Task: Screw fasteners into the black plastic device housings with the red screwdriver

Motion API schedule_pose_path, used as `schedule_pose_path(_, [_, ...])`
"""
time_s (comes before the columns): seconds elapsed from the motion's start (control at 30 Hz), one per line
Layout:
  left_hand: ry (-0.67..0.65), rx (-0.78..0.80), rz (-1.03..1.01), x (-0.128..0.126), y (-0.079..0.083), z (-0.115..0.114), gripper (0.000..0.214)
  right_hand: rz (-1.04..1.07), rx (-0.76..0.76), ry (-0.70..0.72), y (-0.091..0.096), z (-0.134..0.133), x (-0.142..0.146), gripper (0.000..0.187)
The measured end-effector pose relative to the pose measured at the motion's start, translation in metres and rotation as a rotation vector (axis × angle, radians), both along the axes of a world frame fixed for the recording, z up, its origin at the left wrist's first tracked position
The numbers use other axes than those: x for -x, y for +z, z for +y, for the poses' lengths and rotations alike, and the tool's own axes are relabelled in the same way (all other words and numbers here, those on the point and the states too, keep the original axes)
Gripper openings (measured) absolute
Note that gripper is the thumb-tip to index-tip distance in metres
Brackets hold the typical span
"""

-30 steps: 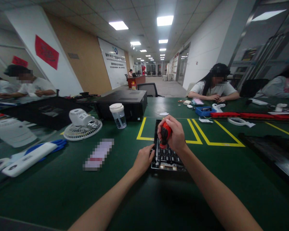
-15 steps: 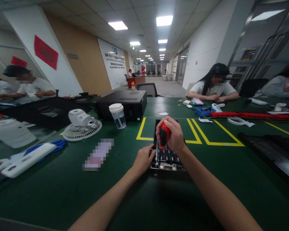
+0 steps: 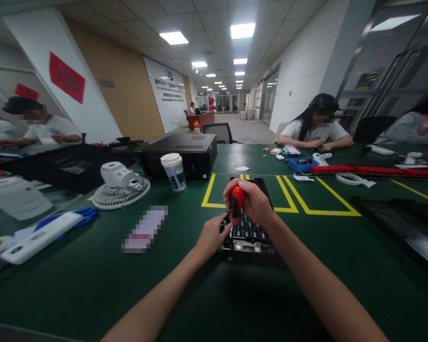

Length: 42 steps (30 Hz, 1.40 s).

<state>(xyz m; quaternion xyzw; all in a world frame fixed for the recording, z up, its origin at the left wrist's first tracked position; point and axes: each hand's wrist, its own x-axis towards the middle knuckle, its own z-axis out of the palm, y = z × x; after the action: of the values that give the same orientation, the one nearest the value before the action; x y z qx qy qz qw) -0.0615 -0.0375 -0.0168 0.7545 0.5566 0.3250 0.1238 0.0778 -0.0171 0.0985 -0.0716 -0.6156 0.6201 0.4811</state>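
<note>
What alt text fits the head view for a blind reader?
A right hand grips a red-handled screwdriver upright over a black electronic board on a green table; the left hand rests at the board's edge.

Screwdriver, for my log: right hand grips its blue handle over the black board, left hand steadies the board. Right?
No: head view shows the screwdriver handle red, not blue; right hand grips it over the black board, left hand steadies the board.

One screwdriver (image 3: pixel 236 199), one board (image 3: pixel 248 235), one fan (image 3: pixel 121 187), one cup (image 3: pixel 173 172).
</note>
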Motion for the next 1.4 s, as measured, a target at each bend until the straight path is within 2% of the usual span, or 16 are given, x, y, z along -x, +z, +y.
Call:
schedule_pose_path(0.17, [0.002, -0.012, 0.005, 0.000, -0.001, -0.001, 0.035, -0.008, -0.001, -0.127, -0.007, 0.002, 0.004, 0.027])
schedule_pose_path(0.37, [0.012, 0.004, 0.009, 0.001, -0.003, 0.001, 0.039, 0.067, -0.009, -0.197, 0.006, 0.004, -0.005, 0.027])
schedule_pose_path(0.57, [0.036, -0.107, -0.014, -0.002, 0.014, -0.006, 0.024, 0.113, -0.029, -0.224, 0.017, 0.003, -0.021, 0.025])
schedule_pose_path(0.63, [0.020, -0.092, 0.002, -0.003, 0.022, -0.009, 0.023, 0.111, -0.028, -0.245, 0.018, 0.003, -0.023, 0.025])
schedule_pose_path(0.8, [-0.081, 0.021, 0.004, -0.007, 0.031, -0.015, 0.039, 0.185, -0.031, -0.315, 0.023, 0.002, -0.028, 0.025])
schedule_pose_path(0.9, [-0.089, 0.042, -0.055, -0.011, 0.030, -0.018, 0.042, 0.238, -0.019, -0.335, 0.030, 0.000, -0.034, 0.025])
schedule_pose_path(1.13, [-0.074, 0.063, -0.358, -0.016, 0.026, -0.022, 0.025, 0.303, -0.035, -0.374, 0.045, -0.007, -0.049, 0.026])
schedule_pose_path(1.27, [-0.052, 0.032, -0.392, -0.016, 0.030, -0.025, 0.023, 0.294, -0.031, -0.413, 0.049, -0.010, -0.054, 0.027])
schedule_pose_path(1.4, [-0.122, 0.068, -0.481, -0.018, 0.033, -0.026, 0.027, 0.326, -0.049, -0.403, 0.054, -0.014, -0.058, 0.026])
